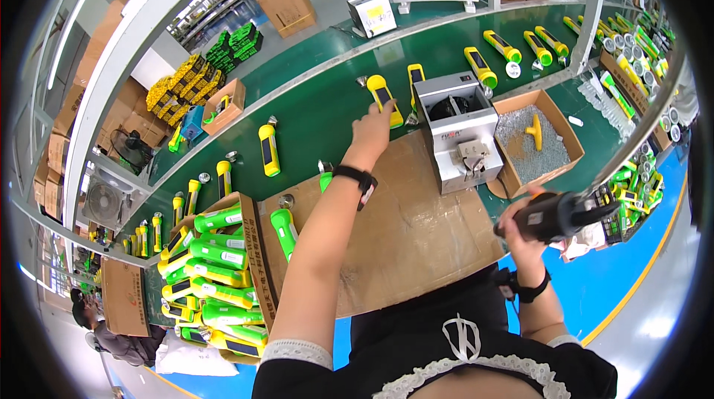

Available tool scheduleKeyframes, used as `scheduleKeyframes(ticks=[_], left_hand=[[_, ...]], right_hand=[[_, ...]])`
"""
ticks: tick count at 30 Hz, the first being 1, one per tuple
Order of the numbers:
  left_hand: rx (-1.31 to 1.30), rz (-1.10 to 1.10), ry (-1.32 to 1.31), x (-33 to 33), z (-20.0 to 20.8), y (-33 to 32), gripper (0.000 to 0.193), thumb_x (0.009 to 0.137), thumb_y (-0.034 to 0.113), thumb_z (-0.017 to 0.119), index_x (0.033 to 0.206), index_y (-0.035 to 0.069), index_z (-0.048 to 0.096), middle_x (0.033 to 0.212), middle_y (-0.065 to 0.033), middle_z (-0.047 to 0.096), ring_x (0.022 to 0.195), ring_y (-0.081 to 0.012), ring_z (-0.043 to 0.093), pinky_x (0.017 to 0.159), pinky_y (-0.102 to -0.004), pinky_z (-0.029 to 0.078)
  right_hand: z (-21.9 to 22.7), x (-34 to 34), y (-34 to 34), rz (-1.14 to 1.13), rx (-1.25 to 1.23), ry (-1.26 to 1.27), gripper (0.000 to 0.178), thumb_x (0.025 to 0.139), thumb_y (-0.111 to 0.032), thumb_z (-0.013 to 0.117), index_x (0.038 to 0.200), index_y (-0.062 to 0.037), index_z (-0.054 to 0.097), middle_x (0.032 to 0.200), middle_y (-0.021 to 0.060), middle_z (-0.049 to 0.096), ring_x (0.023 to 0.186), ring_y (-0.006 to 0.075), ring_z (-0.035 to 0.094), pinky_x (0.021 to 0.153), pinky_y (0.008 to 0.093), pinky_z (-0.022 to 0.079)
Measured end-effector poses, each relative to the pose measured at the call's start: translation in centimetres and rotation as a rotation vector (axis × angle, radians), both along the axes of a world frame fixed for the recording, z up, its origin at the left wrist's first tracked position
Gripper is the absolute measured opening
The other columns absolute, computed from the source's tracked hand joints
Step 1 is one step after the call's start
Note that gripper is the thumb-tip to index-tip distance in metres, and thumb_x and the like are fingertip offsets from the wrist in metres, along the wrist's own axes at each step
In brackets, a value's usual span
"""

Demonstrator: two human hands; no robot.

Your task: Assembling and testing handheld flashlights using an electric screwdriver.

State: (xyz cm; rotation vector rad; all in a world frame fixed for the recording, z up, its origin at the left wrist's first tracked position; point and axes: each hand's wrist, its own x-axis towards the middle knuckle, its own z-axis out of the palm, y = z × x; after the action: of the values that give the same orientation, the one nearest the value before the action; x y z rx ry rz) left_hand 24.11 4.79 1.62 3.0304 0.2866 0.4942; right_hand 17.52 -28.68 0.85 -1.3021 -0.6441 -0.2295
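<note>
My left hand [372, 128] reaches out over the green belt, its fingers closed on the lower end of a yellow and green flashlight [381, 91] with a dark panel. A small round silvery part lies by the flashlight's far end. On my right, my right hand [523, 239] is wrapped around a black electric screwdriver [547, 217], held in the air with its narrow end pointing right. Between my hands stands a grey metal screw feeder [457, 131]. Just right of the feeder, an open carton [569, 131] contains many small silvery screws and a yellow T-shaped piece [534, 133].
A flattened cardboard sheet [416, 250] covers the bench before me. To the left, a box [262, 265] is piled with green and yellow flashlights. More flashlights [268, 150] lie along the green belt [312, 116]. Flashlight parts crowd the far right, near a curved metal bar [643, 127].
</note>
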Motion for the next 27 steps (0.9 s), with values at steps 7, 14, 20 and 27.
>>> scheduleKeyframes(ticks=[7, 14, 20, 27], left_hand=[[-0.085, 0.533, 0.497, -16.1, 0.7, -2.7, 0.039, 0.081, 0.039, 0.061, 0.104, 0.008, 0.060, 0.103, -0.0204, 0.060, 0.090, -0.0372, 0.061, 0.074, -0.0456, 0.051], [-0.356, 0.299, 0.095, -21.5, -1.1, -7.7, 0.022, 0.081, 0.014, 0.059, 0.103, 0.010, 0.059, 0.082, -0.0222, 0.055, 0.073, -0.0418, 0.057, 0.062, -0.0474, 0.048], [-0.254, -0.038, 0.118, -21.9, -0.7, -10.3, 0.039, 0.067, 0.007, 0.067, 0.105, 0.014, 0.061, 0.089, -0.0165, 0.055, 0.084, -0.0380, 0.055, 0.074, -0.0446, 0.045], [-0.268, -0.260, 0.020, -20.6, -3.0, -11.7, 0.050, 0.059, 0.017, 0.077, 0.101, 0.004, 0.055, 0.095, -0.0107, 0.053, 0.091, -0.0291, 0.051, 0.079, -0.0395, 0.043]], right_hand=[[5.8, 3.9, 1.8, 0.030, 0.396, -0.062, 0.069, 0.080, -0.020, 0.065, 0.133, 0.0004, 0.026, 0.077, 0.0045, 0.047, 0.060, 0.0168, 0.051, 0.061, 0.0329, 0.044], [5.9, 7.8, 6.0, 0.120, 0.322, -0.129, 0.056, 0.083, -0.005, 0.059, 0.130, 0.0051, 0.030, 0.079, 0.0095, 0.053, 0.064, 0.0173, 0.054, 0.061, 0.0326, 0.047], [6.9, 9.0, 7.6, 0.125, 0.062, -0.057, 0.048, 0.078, 0.002, 0.059, 0.123, 0.0018, 0.043, 0.070, 0.0014, 0.057, 0.058, 0.0081, 0.054, 0.055, 0.0235, 0.045], [6.7, 5.0, 6.9, 0.270, 0.180, 0.027, 0.053, 0.080, -0.010, 0.057, 0.127, 0.0032, 0.035, 0.064, 0.0064, 0.048, 0.050, 0.0167, 0.049, 0.051, 0.0317, 0.044]])
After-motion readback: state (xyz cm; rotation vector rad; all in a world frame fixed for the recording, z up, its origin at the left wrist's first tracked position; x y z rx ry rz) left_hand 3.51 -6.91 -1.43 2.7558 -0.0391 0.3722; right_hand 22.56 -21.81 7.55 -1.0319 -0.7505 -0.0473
